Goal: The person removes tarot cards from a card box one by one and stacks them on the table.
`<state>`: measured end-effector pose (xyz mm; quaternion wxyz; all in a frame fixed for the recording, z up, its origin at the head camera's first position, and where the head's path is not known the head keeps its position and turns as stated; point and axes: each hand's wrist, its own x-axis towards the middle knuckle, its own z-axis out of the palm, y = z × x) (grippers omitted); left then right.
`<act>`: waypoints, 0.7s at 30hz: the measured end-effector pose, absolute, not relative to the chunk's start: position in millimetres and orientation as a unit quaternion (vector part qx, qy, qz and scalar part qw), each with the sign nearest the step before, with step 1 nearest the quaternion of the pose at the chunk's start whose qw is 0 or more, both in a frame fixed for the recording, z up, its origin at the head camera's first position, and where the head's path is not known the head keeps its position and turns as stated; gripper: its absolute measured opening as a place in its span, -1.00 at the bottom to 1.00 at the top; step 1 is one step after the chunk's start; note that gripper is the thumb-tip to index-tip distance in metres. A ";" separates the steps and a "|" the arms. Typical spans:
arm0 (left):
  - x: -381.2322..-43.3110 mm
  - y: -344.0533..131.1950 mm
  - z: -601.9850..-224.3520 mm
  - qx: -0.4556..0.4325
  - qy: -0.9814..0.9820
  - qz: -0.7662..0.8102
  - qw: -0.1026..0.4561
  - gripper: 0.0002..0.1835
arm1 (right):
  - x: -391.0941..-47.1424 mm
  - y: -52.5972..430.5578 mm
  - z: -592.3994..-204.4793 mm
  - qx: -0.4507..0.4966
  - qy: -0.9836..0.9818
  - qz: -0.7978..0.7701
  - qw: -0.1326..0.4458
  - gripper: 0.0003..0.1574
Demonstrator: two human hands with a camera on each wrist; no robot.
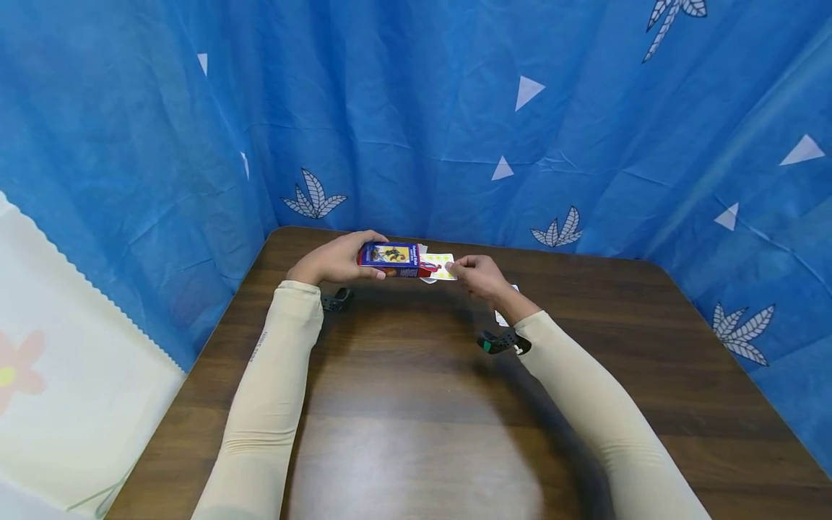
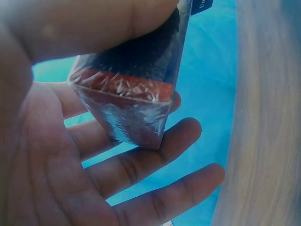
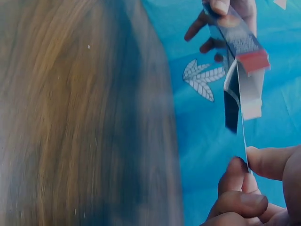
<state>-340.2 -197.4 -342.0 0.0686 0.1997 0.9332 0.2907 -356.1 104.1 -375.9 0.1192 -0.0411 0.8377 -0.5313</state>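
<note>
Near the far edge of the table, my left hand [image 1: 338,258] grips a blue and red card box [image 1: 393,254] with a yellow picture on its face, thumb on one side and fingers on the other. Clear shiny wrap covers the box end [image 2: 127,117] in the left wrist view. The box's other end is open toward the right, its flaps [image 3: 251,89] folded out. My right hand [image 1: 481,276] pinches the edge of a white card with yellow dots [image 1: 437,266] between thumb and fingertips. The card's other end reaches to the box's open mouth.
White paper or cards [image 1: 500,319] lie on the brown wooden table [image 1: 416,433], partly hidden behind my right wrist. A blue curtain [image 1: 416,108] with leaf prints hangs right behind the table's far edge. Pale cloth [image 1: 71,339] hangs at the left.
</note>
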 end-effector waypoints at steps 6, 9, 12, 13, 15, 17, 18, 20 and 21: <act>-339.0 -200.0 -341.3 0.211 0.929 0.297 0.063 -0.19 | -364.6 126.8 -379.1 -0.019 0.821 -0.566 0.069 -0.63; -338.4 -200.8 -340.3 0.220 0.928 0.295 0.058 -0.20 | -368.1 140.3 -380.0 -0.004 0.811 -0.584 0.034 -0.58; -338.8 -201.3 -340.6 0.226 0.927 0.294 0.059 -0.21 | -369.1 153.4 -379.2 0.010 0.816 -0.577 0.010 -0.53; -338.9 -201.4 -341.0 0.227 0.926 0.295 0.059 -0.21 | -369.8 158.0 -379.4 0.012 0.823 -0.567 0.003 -0.52; -339.0 -201.6 -341.9 0.227 0.926 0.295 0.062 -0.21 | -371.2 166.3 -380.6 0.019 0.840 -0.542 -0.011 -0.51; -338.6 -201.9 -342.7 0.229 0.926 0.293 0.064 -0.23 | -373.3 174.2 -383.2 0.030 0.853 -0.521 -0.024 -0.50; -338.2 -202.0 -342.8 0.229 0.926 0.293 0.066 -0.23 | -374.6 177.8 -385.2 0.038 0.857 -0.514 -0.029 -0.50; -337.6 -202.3 -343.1 0.231 0.925 0.294 0.070 -0.24 | -376.3 184.0 -389.0 0.058 0.863 -0.501 -0.032 -0.47; -337.3 -202.4 -343.1 0.232 0.925 0.294 0.071 -0.25 | -377.1 186.9 -391.0 0.068 0.864 -0.499 -0.030 -0.46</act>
